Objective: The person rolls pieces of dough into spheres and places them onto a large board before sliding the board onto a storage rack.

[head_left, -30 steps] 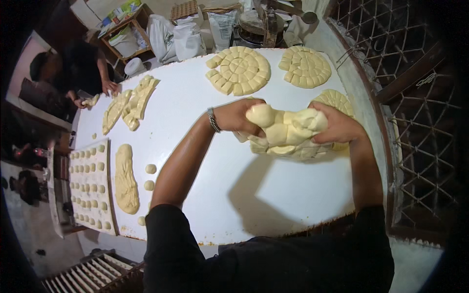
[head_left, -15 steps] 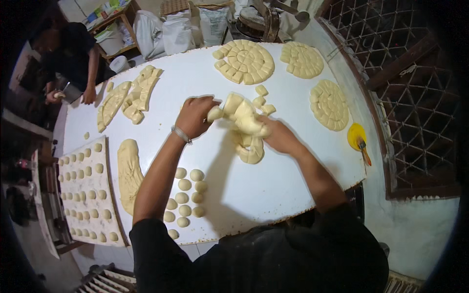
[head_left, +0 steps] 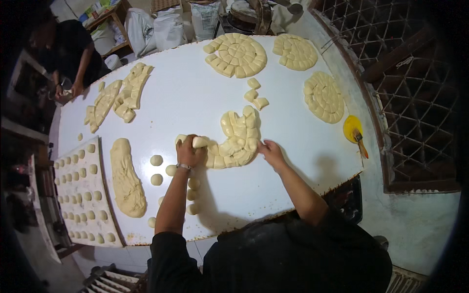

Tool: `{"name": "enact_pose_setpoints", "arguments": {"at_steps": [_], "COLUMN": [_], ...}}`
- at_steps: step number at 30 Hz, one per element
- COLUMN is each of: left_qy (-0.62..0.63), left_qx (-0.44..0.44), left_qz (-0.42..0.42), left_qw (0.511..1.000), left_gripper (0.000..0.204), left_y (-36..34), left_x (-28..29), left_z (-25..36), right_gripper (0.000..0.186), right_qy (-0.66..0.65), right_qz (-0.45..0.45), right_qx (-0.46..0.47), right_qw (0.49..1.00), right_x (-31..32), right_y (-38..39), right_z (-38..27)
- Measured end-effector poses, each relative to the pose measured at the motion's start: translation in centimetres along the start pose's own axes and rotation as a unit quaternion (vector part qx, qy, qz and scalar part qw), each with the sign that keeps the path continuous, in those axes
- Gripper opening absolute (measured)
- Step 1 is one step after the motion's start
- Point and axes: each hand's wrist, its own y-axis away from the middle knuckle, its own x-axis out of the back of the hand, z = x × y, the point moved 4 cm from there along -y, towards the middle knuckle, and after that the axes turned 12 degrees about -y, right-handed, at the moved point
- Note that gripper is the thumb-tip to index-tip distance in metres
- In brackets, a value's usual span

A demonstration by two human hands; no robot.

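A curled, piled strip of scored, glossy dough [head_left: 239,141] lies on the white table [head_left: 283,190] in front of me. At its left end my left hand [head_left: 189,152] is closed around a piece of dough [head_left: 199,142], with another pale lump showing just beyond the knuckles. My right hand [head_left: 271,154] is at the pile's right edge, fingers stretched out and seemingly touching it, holding nothing. Round dough balls [head_left: 156,160] sit around my left forearm, which hides some of them. Beyond the pile are a few loose cut dough pieces [head_left: 252,95].
Scored dough rounds [head_left: 237,54] lie at the far right, near a yellow dish [head_left: 351,128] with a brush [head_left: 360,142]. Left are a long dough slab [head_left: 128,178] and a board [head_left: 111,215] of dough balls. Another person [head_left: 73,53] works at the far left corner beside cut dough [head_left: 132,93].
The dough strip, held up between both hands before, now rests on the table, nearer me. Both hands have come lower; the right has let go of the dough and its fingers have straightened.
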Motion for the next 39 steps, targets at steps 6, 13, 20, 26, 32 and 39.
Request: {"name": "enact_pose_setpoints", "arguments": {"at_steps": [6,13,20,26,32,39], "left_qy": [-0.039,0.615,0.583,0.802,0.864,0.845], "left_qx": [0.278,0.560,0.597,0.339,0.287,0.303], "left_qz": [-0.009,0.053,0.237,0.237,0.049,0.009], "left_qw": [0.960,0.552,0.498,0.431,0.410,0.441], "left_gripper": [0.054,0.038,0.059,0.028,0.049,0.068], "left_y": [2.0,12.8,6.5,5.4,16.6,15.1], "left_x": [-2.7,-13.4,-12.7,-9.7,-3.7,-0.2], "left_z": [5.6,13.0,11.8,12.7,18.3,25.5], "right_gripper": [0.049,0.064,0.058,0.054,0.063,0.055], "right_qy": [0.056,-0.453,-0.308,-0.488,-0.479,-0.426], "right_qz": [0.002,-0.089,-0.200,-0.241,-0.197,-0.163], "right_qx": [0.025,-0.245,-0.278,-0.176,-0.112,0.044], "right_qw": [0.998,0.853,0.888,0.820,0.848,0.889], "right_x": [-1.1,-4.4,-7.8,-4.0,7.1,15.3], "right_y": [-5.4,-6.0,-4.1,-3.2,9.5,13.6], "right_z": [-2.2,-2.7,-5.7,-5.2,-7.2,-15.9]}}
